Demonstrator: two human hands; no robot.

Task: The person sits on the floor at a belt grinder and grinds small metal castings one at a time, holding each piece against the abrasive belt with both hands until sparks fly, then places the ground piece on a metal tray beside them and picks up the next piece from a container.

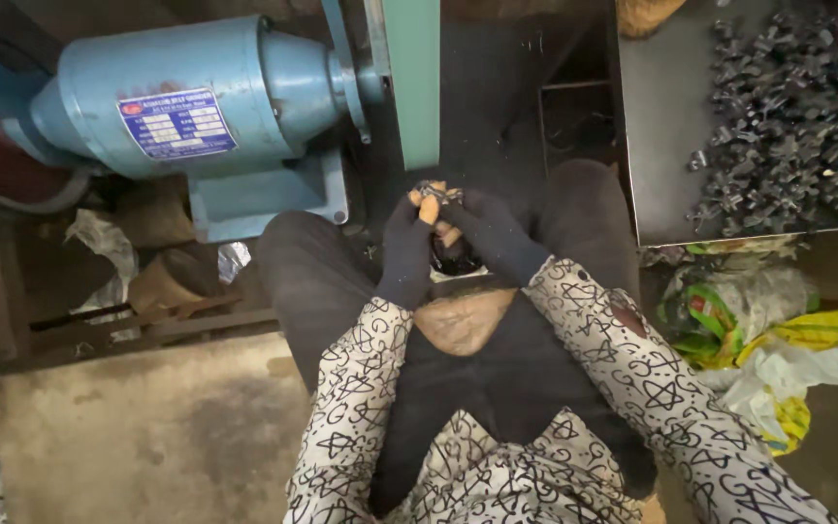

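Both my hands wear dark gloves with bare fingertips and meet over my lap. My left hand [407,247] and my right hand [492,233] together grip a small dark metal part [435,191], held up close to the lower end of a green sanding belt [411,82]. The belt belongs to a blue grinding machine [196,97] just beyond my knees. My sleeves are white with a black pattern. How the fingers sit on the part is partly hidden.
A dark metal tray [661,146] at the upper right holds a heap of several small black metal parts [792,116]. Crumpled green, yellow and white plastic bags [768,330] lie at the right. A brown slab [147,427] sits at the lower left, with rags and scraps under the machine.
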